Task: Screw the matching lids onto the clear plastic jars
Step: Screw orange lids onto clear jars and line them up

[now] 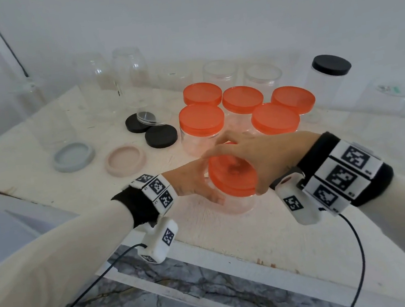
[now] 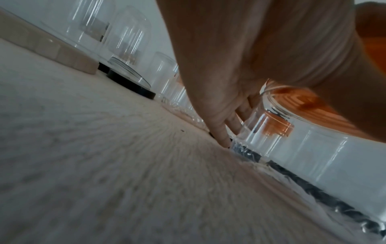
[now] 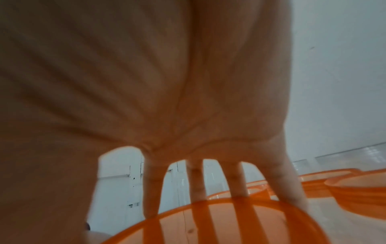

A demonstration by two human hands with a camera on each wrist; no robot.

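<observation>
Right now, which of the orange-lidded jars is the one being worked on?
The nearest jar, alone at the table's front edge. The left hand grips its clear body and the right hand grips its orange lid; the five other jars cluster behind, untouched.

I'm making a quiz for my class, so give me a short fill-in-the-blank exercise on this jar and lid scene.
1. The right hand grips a translucent ____ plastic lid.
2. The left hand holds the clear plastic ____ under that lid.
3. The tall clear jar at the far right wears a ____ lid.
4. Behind the hands stand ____ jars already capped in orange.

Missing words: orange; jar; black; five
</observation>
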